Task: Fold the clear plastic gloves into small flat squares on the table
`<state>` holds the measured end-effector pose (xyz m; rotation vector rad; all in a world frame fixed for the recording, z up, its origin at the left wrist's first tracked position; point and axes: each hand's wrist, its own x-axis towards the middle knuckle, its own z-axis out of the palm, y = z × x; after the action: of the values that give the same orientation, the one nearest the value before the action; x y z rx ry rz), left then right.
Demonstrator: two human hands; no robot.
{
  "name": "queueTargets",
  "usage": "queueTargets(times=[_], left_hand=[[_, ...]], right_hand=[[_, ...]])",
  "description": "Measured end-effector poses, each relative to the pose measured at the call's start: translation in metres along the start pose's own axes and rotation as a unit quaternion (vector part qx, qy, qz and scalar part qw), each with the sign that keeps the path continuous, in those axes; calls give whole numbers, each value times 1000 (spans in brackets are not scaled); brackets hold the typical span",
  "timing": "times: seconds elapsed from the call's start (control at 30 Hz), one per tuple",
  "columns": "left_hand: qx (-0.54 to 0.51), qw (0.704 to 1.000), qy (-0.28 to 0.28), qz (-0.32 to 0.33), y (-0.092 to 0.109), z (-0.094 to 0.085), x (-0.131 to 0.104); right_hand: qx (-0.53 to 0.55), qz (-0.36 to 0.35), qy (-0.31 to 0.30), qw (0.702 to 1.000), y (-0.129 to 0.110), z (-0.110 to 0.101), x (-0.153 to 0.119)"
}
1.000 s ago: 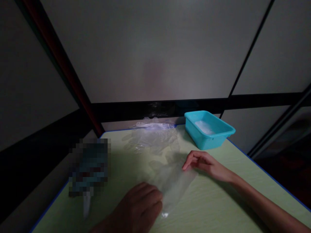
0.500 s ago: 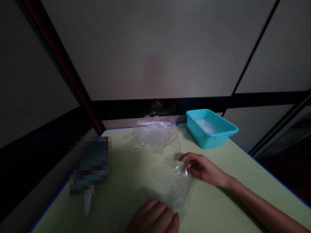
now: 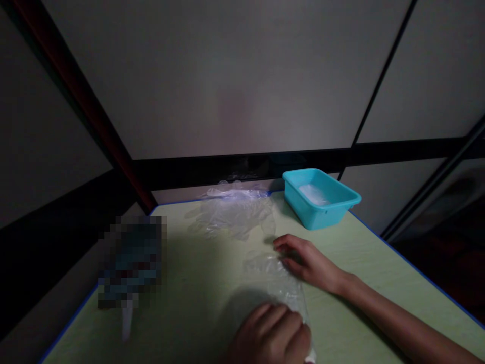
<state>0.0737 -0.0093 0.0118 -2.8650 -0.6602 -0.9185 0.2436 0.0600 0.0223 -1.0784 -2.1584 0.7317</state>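
Note:
A clear disposable plastic glove (image 3: 290, 288) lies partly folded on the table between my hands. My left hand (image 3: 275, 333) is closed over its near part, knuckles up, so the fingertips are hidden. At the glove's far right edge rests my right hand (image 3: 303, 258), its fingers loosely curved and thumb apart from the index finger. The thumb is close to or touching the film; I cannot tell which. Farther back a loose pile of clear plastic gloves (image 3: 237, 210) is spread near the table's rear edge.
A turquoise plastic basin (image 3: 328, 217) with something whitish inside stands at the back right of the pale green table (image 3: 189, 283). On the left lies a blurred-out item (image 3: 132, 263) with a white strip. Light cabinet panels (image 3: 242, 76) rise behind.
My left hand has moved right and slightly up, folding the near part of the glove over. My right hand stays by the far edge, its fingers slightly shifted. The view has turned a little.

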Motion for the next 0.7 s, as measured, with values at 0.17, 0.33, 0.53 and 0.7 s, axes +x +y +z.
queueTargets(times=[0.17,0.33,0.53,0.7], left_hand=[[-11,970,-163,-181,-32,-20,19],[-15,957,-219,-189,-51,-7,10],[59,951,-230,-198,-53,3,-6],[89,940,-240,-227,-52,-1,-9]], right_hand=[[-116,-2,15,993,-6,6,-6],[-199,-26,-24,979,-11,18,-11],[-253,-12,-61,965,-18,18,-12],[-262,-13,-76,962,-22,17,-12]])
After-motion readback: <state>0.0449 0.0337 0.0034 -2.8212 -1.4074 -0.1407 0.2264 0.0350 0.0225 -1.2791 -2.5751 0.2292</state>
